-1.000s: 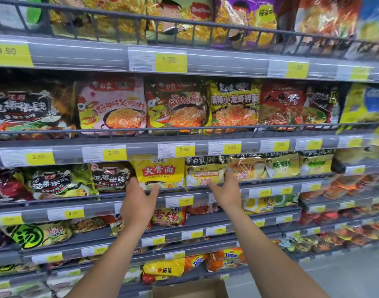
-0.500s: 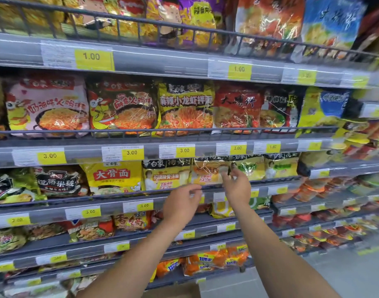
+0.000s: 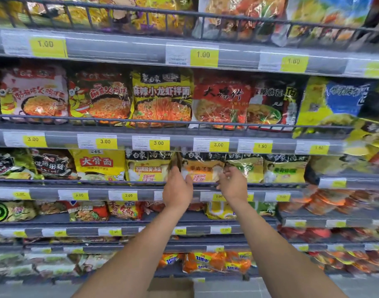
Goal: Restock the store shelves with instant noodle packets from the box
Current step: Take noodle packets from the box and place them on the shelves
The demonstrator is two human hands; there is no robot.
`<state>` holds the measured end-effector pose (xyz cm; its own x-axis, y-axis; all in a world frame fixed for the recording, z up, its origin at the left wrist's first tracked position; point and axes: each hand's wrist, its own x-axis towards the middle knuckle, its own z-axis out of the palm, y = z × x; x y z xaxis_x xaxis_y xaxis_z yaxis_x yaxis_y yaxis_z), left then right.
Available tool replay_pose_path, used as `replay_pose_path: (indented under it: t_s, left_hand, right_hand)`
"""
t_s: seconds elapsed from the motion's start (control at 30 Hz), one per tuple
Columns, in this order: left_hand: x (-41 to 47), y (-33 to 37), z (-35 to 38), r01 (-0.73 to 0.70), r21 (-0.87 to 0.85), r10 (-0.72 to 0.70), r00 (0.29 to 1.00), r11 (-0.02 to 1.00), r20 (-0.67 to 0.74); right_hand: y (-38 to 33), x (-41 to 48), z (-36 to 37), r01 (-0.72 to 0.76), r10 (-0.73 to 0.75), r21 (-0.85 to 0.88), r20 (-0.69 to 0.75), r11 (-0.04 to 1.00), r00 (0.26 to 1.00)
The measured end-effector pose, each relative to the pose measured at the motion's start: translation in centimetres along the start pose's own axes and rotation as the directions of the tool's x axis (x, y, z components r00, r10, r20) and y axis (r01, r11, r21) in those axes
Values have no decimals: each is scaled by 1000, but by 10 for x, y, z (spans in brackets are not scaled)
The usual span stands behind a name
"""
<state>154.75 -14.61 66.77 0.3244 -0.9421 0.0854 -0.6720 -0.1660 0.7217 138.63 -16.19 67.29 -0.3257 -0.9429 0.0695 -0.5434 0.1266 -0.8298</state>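
Note:
Both my hands reach up to the third shelf from the top. An orange-and-black noodle packet (image 3: 202, 168) stands upright there in a row of packets behind a low wire rail. My left hand (image 3: 177, 188) touches its left edge with the fingers. My right hand (image 3: 233, 183) pinches its right edge, fingers curled. A yellow packet with red lettering (image 3: 98, 163) and a yellow-and-black packet (image 3: 147, 166) stand to the left. A strip of the cardboard box (image 3: 170, 287) shows at the bottom edge between my forearms.
Grey shelves (image 3: 119, 191) with yellow price tags run across the whole view, all packed with noodle packets. Each shelf has a wire rail at its front. Grey floor (image 3: 227, 289) shows at the bottom right.
My left hand has moved right from the yellow packet to the orange one and now touches it. The right hand stays on that packet. My view has shifted right.

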Motion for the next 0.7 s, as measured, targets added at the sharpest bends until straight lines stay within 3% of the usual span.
replay_pose_path:
  t_s: [0.13,0.37,0.47,0.57,0.7]
  left_hand:
    - [13,-4,15,83,-81,-85,996,993,-20]
    - [12,1,9,145,-305,-164,986,941,-39]
    - [10,4,14,165,-364,-201,978,917,-63]
    - [-4,3,21,102,-322,-162,973,941,-165]
    - [-33,10,37,-62,-163,7,949,985,-316]
  right_hand:
    - [4,0,-4,70,-70,-11,40,997,997]
    - [4,9,-8,-21,18,43,81,999,997]
    - [4,7,-9,60,-59,-15,70,998,996]
    - [16,7,-21,129,-131,20,89,991,987]
    - [57,12,-65,100,-108,-64,-131,993,986]
